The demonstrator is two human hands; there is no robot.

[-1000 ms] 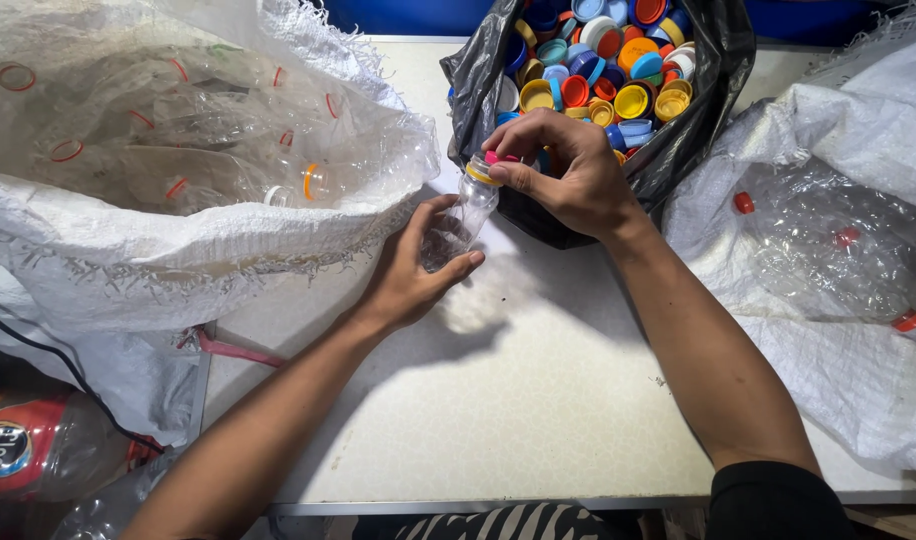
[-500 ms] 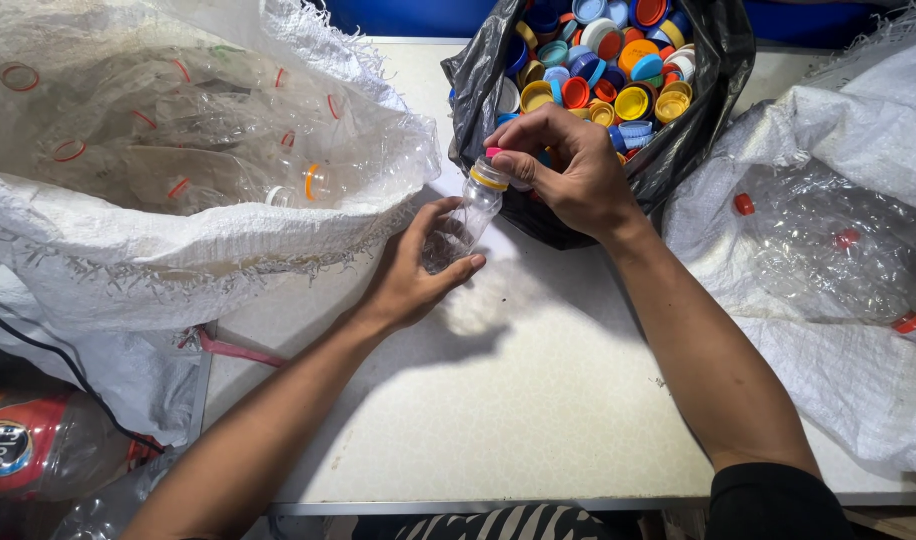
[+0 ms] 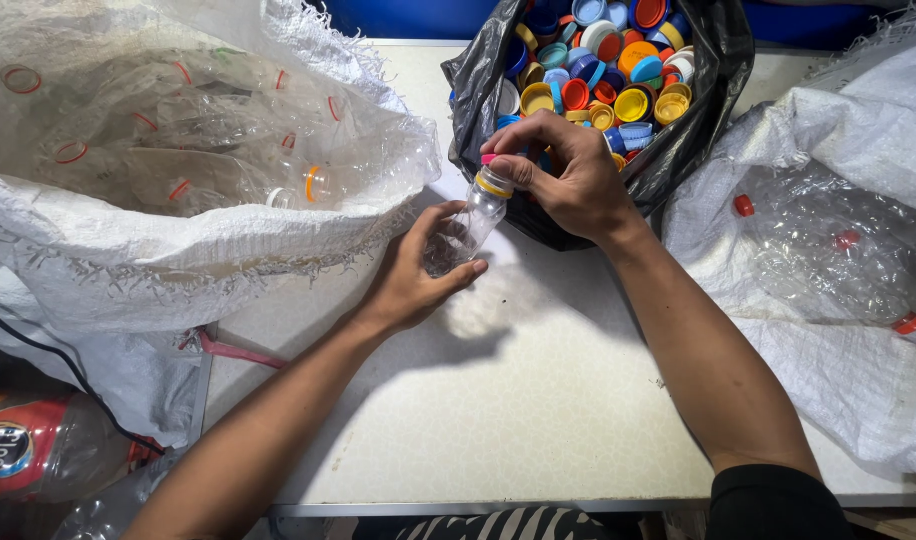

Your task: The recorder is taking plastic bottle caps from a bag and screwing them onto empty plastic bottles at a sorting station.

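Note:
A small clear plastic bottle (image 3: 465, 228) with a yellow neck ring lies tilted above the white table (image 3: 538, 400). My left hand (image 3: 418, 272) grips its lower body. My right hand (image 3: 568, 175) closes its fingers around the bottle's neck, and a pink cap (image 3: 489, 159) shows at its fingertips. Just behind my right hand stands a black bag (image 3: 698, 140) filled with several coloured bottle caps (image 3: 618, 70).
A big white woven sack (image 3: 128, 260) at the left holds several clear bottles without caps. Another white sack (image 3: 838, 270) at the right holds clear bottles with red caps. A red-labelled bottle (image 3: 28, 450) lies below the table's left edge.
My right hand has shifted slightly at the bottle's neck, and the pink cap now shows at its fingertips. My left hand still holds the bottle in the same place.

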